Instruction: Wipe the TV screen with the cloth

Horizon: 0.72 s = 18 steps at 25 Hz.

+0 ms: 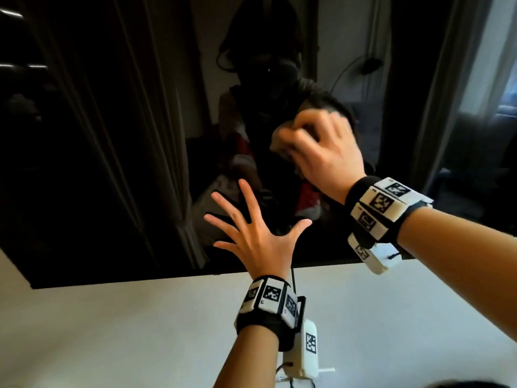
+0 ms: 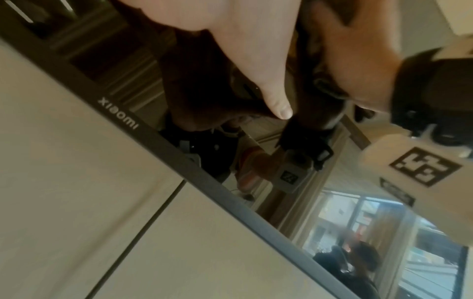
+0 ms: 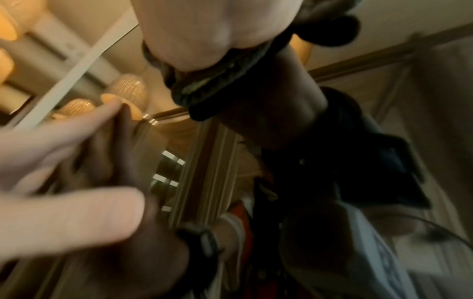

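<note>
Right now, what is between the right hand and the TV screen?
The cloth, bunched under the right hand's curled fingers and held against the TV screen. The head view shows it; the right wrist view shows its dark edge below the palm.

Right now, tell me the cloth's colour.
Dark grey cloth, clearest in the right wrist view.

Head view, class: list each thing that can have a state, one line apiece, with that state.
TV screen: switched off, dark, reflecting the room.
cloth: bunched up, pressed against the screen.
right hand: fingers curled, gripping the cloth.
left hand: fingers spread, flat on the screen near its lower edge.
</note>
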{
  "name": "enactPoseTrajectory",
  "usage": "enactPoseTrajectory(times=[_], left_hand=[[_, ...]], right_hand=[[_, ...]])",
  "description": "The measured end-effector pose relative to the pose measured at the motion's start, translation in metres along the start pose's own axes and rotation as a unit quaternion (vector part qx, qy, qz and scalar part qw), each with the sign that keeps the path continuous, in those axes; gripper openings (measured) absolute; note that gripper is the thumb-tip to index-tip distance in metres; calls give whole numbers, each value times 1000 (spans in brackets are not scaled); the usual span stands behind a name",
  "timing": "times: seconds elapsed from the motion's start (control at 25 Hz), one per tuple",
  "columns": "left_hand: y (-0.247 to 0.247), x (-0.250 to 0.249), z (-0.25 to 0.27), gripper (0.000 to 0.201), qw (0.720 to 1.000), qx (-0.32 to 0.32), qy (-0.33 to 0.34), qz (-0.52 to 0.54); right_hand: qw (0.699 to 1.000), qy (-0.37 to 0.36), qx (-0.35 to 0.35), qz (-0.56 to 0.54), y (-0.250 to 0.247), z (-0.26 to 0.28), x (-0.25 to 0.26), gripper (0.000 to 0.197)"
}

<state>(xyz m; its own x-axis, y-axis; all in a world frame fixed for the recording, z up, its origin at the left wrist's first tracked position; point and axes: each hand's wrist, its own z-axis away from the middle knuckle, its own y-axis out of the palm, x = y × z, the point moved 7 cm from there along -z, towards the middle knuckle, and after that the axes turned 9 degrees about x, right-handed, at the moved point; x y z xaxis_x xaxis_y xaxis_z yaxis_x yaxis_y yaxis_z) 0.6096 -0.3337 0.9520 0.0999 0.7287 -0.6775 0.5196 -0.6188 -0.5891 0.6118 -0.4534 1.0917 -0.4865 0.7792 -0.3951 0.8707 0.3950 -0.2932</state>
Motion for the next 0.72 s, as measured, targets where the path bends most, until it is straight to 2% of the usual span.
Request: enactPoseTrajectory(times=[0.08,0.12,0.24,0.28,0.4,0.44,0.56,0.6,0.64,0.72], left_hand=[[1,2,-1,133,1000,-13,6,-5],[0,3,0,132,1000,-20,11,-7],[-1,3,2,131,999,-38,23,-8],[-1,2,2,131,999,-41,25,-9],[0,3,3,131,998,-51,26,-22],[0,2,3,131,998,-53,26,-28],[-2,3,4,132,997,-59,24,-44],[-1,3,4,132,997,-62,24,-49],[0,4,3,131,996,-64,28,-53],[0,5,1,131,995,-70,33,-63]], right_hand=[[990,121,-61,-33,-9,10,-20,13],[991,119,-58,-31,-5,17,-11,13],[1000,-4,11,3,4,28,10,15],[1000,8,7,1,-1,26,-3,14],[983,163,-70,-47,-16,32,-35,12],[983,163,-62,-51,-11,37,-27,13],[999,-7,36,-6,6,45,4,23],[1000,-2,31,-3,-1,43,-8,23],[998,57,-7,-10,-10,42,-29,20],[971,211,-99,-50,-27,52,-65,16]])
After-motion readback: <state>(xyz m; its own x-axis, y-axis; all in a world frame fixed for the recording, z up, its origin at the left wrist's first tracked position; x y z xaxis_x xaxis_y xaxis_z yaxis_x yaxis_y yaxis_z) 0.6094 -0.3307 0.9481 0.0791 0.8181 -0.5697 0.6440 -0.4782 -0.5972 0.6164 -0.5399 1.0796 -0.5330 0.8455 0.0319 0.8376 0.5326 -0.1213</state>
